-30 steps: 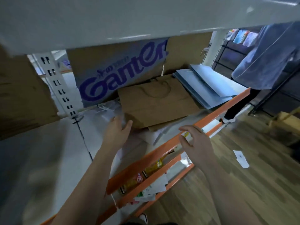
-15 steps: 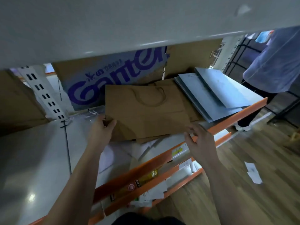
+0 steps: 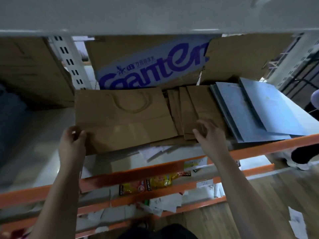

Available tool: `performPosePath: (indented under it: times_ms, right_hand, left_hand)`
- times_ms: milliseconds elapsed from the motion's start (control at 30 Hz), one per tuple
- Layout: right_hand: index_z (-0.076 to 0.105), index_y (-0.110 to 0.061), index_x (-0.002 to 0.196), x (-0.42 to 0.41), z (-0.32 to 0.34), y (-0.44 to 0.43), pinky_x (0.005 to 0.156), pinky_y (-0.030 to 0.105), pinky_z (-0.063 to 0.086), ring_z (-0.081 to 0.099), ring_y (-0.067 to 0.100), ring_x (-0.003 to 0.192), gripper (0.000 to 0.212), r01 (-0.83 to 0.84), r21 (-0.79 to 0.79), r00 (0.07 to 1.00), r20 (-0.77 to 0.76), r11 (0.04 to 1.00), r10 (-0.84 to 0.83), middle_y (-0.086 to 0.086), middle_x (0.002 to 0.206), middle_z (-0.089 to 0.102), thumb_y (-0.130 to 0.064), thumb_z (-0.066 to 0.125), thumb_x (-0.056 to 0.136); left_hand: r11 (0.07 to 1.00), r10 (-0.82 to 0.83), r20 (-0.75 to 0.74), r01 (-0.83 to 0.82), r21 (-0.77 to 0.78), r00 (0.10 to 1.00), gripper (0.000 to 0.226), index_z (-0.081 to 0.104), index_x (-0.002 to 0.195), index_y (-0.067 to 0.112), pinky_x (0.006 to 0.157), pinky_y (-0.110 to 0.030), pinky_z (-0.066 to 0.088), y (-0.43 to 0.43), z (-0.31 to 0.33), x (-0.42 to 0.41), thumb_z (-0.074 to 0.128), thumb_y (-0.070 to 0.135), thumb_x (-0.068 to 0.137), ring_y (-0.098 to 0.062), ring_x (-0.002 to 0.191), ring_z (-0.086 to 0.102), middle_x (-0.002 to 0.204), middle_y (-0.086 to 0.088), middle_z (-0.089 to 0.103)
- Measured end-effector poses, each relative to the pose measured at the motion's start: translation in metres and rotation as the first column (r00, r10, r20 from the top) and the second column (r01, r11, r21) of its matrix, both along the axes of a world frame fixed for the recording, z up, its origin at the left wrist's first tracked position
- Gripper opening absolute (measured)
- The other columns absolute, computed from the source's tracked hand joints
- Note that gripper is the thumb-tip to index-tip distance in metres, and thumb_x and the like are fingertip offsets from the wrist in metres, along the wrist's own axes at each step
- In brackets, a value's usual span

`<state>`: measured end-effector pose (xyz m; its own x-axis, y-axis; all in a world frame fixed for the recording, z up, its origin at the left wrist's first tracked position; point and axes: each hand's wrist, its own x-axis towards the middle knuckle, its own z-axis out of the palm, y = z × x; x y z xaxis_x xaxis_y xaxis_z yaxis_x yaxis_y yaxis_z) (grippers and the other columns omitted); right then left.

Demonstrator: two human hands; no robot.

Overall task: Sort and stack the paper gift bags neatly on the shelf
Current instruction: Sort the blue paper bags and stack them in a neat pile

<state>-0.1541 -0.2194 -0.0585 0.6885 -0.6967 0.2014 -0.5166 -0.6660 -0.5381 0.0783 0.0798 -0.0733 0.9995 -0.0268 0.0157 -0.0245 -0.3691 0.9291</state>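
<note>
gripping the lower left corner of the top brown bag (image 3: 124, 121), the left hand (image 3: 72, 145) sits at centre left of the head view, thumb over the paper and fingers curled under the edge. that hold looks meant to steer the flat bag and square it, since it lies askew with its rope handle toward the back.

at centre right the right hand (image 3: 210, 137) is over the fanned brown bags (image 3: 198, 109), fingers half curled onto their near ends. i cannot tell whether it pinches an edge or only rests there. its place suggests it is gathering the fan into one pile.

the top brown bag overlaps those fanned ones, and all lie flat on the shelf (image 3: 269, 146), their near ends over loose white papers (image 3: 155, 150). just right of them, toward the right edge of the frame, the blue-grey bags (image 3: 250, 107) form their own slanted pile, so the sorting by colour seems partly done while the stacking is not yet neat.

a cardboard box (image 3: 146, 66) with purple lettering stands behind at upper centre and leaves little depth. snack packets (image 3: 151, 183) show on a lower level.
</note>
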Motion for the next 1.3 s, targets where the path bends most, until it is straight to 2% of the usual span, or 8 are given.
performPosePath:
  times_ms: [200,300,467,700,833,933,1133,1300]
  right_hand:
    - [0.049,-0.009,0.132,0.02,-0.009,-0.019,0.091,0.041,0.05,0.046,0.034,0.127,0.054,0.133,-0.059,0.982,-0.128,0.989,-0.139,0.018,0.138,0.047,-0.046,0.056,0.092]
    - [0.052,-0.003,0.124,0.019,-0.006,-0.028,0.07,0.03,0.043,0.059,0.031,0.105,0.045,0.143,-0.125,0.97,-0.181,0.982,-0.164,0.017,0.118,0.06,-0.038,0.055,0.095]
    - [0.059,-0.007,0.114,0.018,-0.004,-0.035,0.057,0.027,0.042,0.063,0.025,0.079,0.036,0.102,-0.198,0.973,-0.185,0.975,-0.14,0.01,0.09,0.066,-0.037,0.054,0.095]
    - [0.059,-0.015,0.123,0.013,-0.007,-0.03,0.091,0.045,0.049,0.059,0.026,0.111,0.042,0.06,-0.177,0.984,-0.155,0.982,-0.088,0.007,0.118,0.065,-0.044,0.052,0.093]
    - [0.049,-0.017,0.137,0.022,-0.006,-0.013,0.092,0.037,0.048,0.056,0.023,0.12,0.05,-0.025,-0.157,0.985,-0.17,0.987,-0.002,0.004,0.138,0.055,-0.044,0.051,0.095]
    - [0.044,-0.016,0.142,0.029,-0.002,-0.004,0.091,0.035,0.048,0.056,0.024,0.121,0.058,0.002,-0.12,0.983,-0.181,0.993,-0.024,0.006,0.137,0.056,-0.046,0.055,0.093]
    - [0.038,-0.019,0.147,0.029,-0.006,-0.005,0.114,0.044,0.025,0.016,0.029,0.147,0.072,0.0,0.002,0.972,-0.237,1.0,0.001,0.005,0.156,0.03,-0.057,0.055,0.089]
    - [0.042,-0.012,0.143,0.03,-0.002,-0.005,0.099,0.036,0.044,0.049,0.024,0.13,0.055,-0.073,-0.153,0.976,-0.213,0.986,0.039,0.008,0.147,0.046,-0.041,0.051,0.097]
  left_hand:
    - [0.996,0.087,-0.032,-0.086,0.032,0.996,0.02,0.057,0.114,0.021,0.081,-0.047,0.049,0.024,-0.01,-0.02,0.056,0.026,0.095,-0.029,0.093,0.058,0.103,-0.006,0.061]
    - [0.994,0.099,-0.02,-0.098,0.046,0.995,0.022,0.058,0.116,0.018,0.083,-0.048,0.05,0.028,-0.011,-0.027,0.057,0.024,0.094,-0.029,0.093,0.059,0.102,-0.007,0.062]
    - [0.995,0.091,-0.031,-0.089,0.046,0.995,0.024,0.059,0.118,0.019,0.083,-0.049,0.051,0.027,-0.008,-0.028,0.057,0.024,0.094,-0.029,0.092,0.059,0.102,-0.009,0.063]
    - [0.999,0.043,-0.031,-0.042,0.016,0.999,0.029,0.057,0.125,0.017,0.078,-0.04,0.048,0.017,-0.006,-0.024,0.055,0.022,0.096,-0.024,0.092,0.056,0.104,-0.004,0.059]
    - [0.999,0.016,-0.028,-0.015,0.037,0.999,0.03,0.057,0.125,0.016,0.081,-0.037,0.046,0.016,-0.005,-0.017,0.055,0.021,0.096,-0.024,0.094,0.056,0.102,-0.003,0.058]
    - [0.999,-0.013,-0.045,0.015,0.048,0.999,0.031,0.057,0.125,0.017,0.087,-0.044,0.048,0.016,-0.005,-0.012,0.056,0.024,0.095,-0.025,0.096,0.057,0.106,-0.005,0.06]
    - [0.999,-0.041,-0.09,0.042,0.014,0.995,0.03,0.057,0.125,0.019,0.091,-0.05,0.05,0.018,-0.007,-0.002,0.056,0.025,0.095,-0.028,0.102,0.06,0.108,-0.005,0.062]
    - [0.999,-0.051,-0.099,0.052,0.005,0.994,0.031,0.057,0.126,0.016,0.092,-0.047,0.049,0.015,-0.007,-0.002,0.057,0.023,0.095,-0.025,0.1,0.058,0.109,-0.005,0.061]
